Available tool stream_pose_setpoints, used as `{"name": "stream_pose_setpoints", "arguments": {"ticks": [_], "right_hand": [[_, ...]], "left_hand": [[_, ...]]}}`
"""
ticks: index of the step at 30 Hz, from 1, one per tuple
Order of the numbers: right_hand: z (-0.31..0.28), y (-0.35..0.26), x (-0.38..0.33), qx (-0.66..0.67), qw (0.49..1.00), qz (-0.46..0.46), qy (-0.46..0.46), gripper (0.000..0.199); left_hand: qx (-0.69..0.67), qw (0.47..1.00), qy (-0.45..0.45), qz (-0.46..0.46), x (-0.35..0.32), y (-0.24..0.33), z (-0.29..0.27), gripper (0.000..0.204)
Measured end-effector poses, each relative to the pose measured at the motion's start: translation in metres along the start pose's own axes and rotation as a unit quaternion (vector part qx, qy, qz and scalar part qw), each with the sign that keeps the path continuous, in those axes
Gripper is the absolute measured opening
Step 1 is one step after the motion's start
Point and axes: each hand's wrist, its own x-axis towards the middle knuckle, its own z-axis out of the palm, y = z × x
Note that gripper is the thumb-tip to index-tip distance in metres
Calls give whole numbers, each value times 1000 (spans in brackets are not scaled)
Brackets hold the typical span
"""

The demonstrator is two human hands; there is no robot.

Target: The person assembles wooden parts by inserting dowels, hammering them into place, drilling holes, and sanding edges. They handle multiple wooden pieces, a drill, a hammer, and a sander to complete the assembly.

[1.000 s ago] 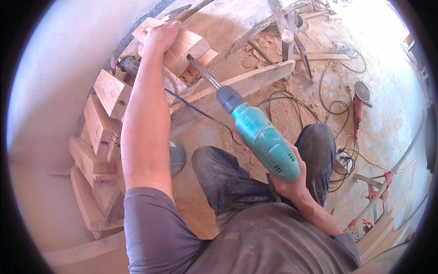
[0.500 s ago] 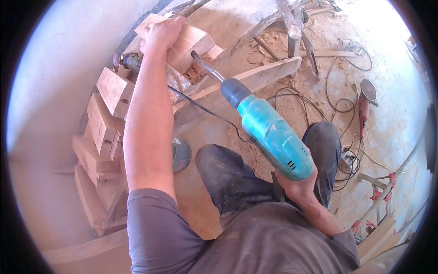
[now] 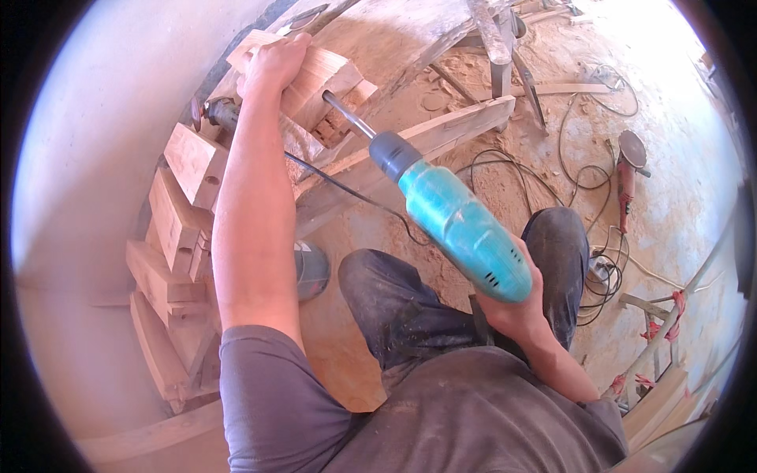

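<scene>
While my right hand [image 3: 516, 307] is wrapped tight around the handle of the teal drill [image 3: 461, 229], its long bit [image 3: 348, 116] points up and away from me, the tip meeting the wooden block [image 3: 327, 75] at the top of the stack. My left hand [image 3: 272, 63] is closed over the upper edge of that same block, fingers curled on its far side, arm stretched straight out. Just left of that hand a small grinder [image 3: 217, 114] lies among the wood, and its black cord [image 3: 347, 193] runs under the drill toward my knees. Below my left arm, more wooden blocks [image 3: 185, 213] step down in a curve along the white wall [image 3: 87, 158]. Beyond the drill bit a long plank [image 3: 441, 134] lies across the sawdust-covered floor [image 3: 670, 213]. Far off to the right of my drill hand, a red angle grinder [image 3: 627, 177] rests on the floor amid loops of cable [image 3: 587, 169].
</scene>
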Motion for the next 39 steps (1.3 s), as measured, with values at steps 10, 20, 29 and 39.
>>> {"name": "stream_pose_setpoints", "arguments": {"ticks": [10, 20, 29, 39], "right_hand": [[-3, 7, 1, -54, 998, 29, 25, 43], [-14, -14, -5, 7, 996, 93, 13, 72], [-22, -25, -11, 12, 994, 103, 33, 70], [-18, -23, 4, -32, 998, 57, -10, 70]], "left_hand": [[12, 1000, 2, 16, 13, -6, 6, 66], [6, 1000, 2, 4, -2, 1, 2, 67], [9, 1000, 2, 16, 14, -8, 9, 69], [18, 1000, 3, 25, 9, -4, 9, 67]]}}
